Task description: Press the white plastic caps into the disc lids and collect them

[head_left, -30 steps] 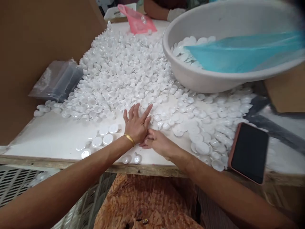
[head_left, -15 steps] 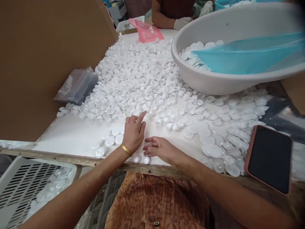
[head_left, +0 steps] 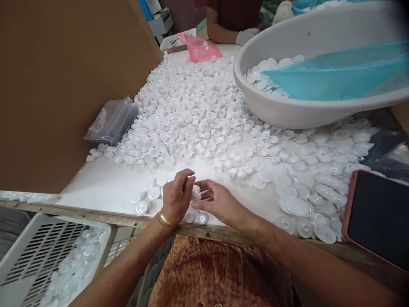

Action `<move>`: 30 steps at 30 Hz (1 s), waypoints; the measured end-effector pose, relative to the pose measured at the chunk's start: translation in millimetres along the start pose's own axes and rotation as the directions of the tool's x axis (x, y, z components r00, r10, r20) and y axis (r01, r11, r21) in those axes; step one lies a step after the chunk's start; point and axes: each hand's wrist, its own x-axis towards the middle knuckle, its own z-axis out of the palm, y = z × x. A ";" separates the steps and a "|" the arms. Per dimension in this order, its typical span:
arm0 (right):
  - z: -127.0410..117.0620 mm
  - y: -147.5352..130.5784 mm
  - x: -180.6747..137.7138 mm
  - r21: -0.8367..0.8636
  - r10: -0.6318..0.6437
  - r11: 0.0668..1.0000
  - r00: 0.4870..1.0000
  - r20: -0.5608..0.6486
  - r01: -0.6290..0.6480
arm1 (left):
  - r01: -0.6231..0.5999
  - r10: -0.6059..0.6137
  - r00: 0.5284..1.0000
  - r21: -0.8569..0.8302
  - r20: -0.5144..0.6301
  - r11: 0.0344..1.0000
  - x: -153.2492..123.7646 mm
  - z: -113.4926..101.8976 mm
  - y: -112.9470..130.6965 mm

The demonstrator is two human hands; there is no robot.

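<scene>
My left hand (head_left: 178, 197), with a gold bangle at its wrist, is curled at the table's front edge; whatever lies inside its fingers is hidden. Facing it, my right hand (head_left: 221, 203) has thumb and fingers bent around a small white plastic saucer (head_left: 196, 194), which sits between both hands. Just below them, a round white piece (head_left: 203, 218) rests near the wooden edge. Left of my left hand lies a group of round white pieces (head_left: 154, 193). Farther back spreads a heap of small white plastic cups (head_left: 188, 106).
Loose white saucers (head_left: 300, 206) and a phone (head_left: 378, 217) lie on the right. A large grey tub (head_left: 287, 113) holds white discs and a blue sheet. At left stand cardboard (head_left: 64, 85), a plastic packet (head_left: 111, 121) and a slatted basket (head_left: 38, 238). A gloved co-worker's hand (head_left: 246, 37) is behind.
My left hand has drawn back toward me, its pointing index finger now bent. My right hand has risen slightly, and a white saucer now shows between the hands. The view has shifted a little.
</scene>
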 end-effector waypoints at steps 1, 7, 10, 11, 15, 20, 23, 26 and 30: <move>1.8 -6.0 -1.9 -0.010 -0.067 0.998 0.998 -0.015 0.067 | -0.016 0.011 0.998 -0.067 -0.064 0.998 1.2 -4.1 3.3; 1.4 -28.1 -13.9 -0.432 -0.702 0.659 0.709 -0.061 0.616 | -0.088 0.054 0.994 -0.387 -0.097 0.918 -2.2 -32.5 10.3; -2.9 -30.7 -16.9 -0.565 -0.804 0.483 0.595 0.017 0.669 | -0.182 0.191 0.982 -0.307 -0.002 0.934 -9.6 -42.9 8.1; -3.6 -30.8 -17.3 -0.584 -0.815 0.454 0.579 0.034 0.673 | -0.217 0.230 0.973 -0.272 0.016 0.937 -11.8 -44.9 7.3; -0.9 -30.2 -17.0 -0.605 -0.815 0.432 0.577 0.056 0.669 | -0.249 0.263 0.964 -0.233 0.030 0.940 -15.0 -47.6 4.9; 6.3 -31.7 -18.1 -0.600 -0.803 0.447 0.593 0.058 0.664 | -0.246 0.260 0.965 -0.215 0.041 0.945 -10.5 -51.2 3.8; 7.5 -32.3 -19.7 -0.606 -0.788 0.454 0.612 0.068 0.653 | -0.280 0.291 0.956 -0.183 0.034 0.942 -9.5 -55.3 4.0; 7.6 -32.5 -20.4 -0.603 -0.786 0.444 0.612 0.093 0.663 | -0.295 0.304 0.952 -0.161 0.029 0.942 -10.6 -59.5 4.7; 8.3 -34.1 -20.3 -0.605 -0.790 0.419 0.600 0.124 0.677 | -0.317 0.322 0.946 -0.128 0.023 0.940 -11.6 -65.4 5.9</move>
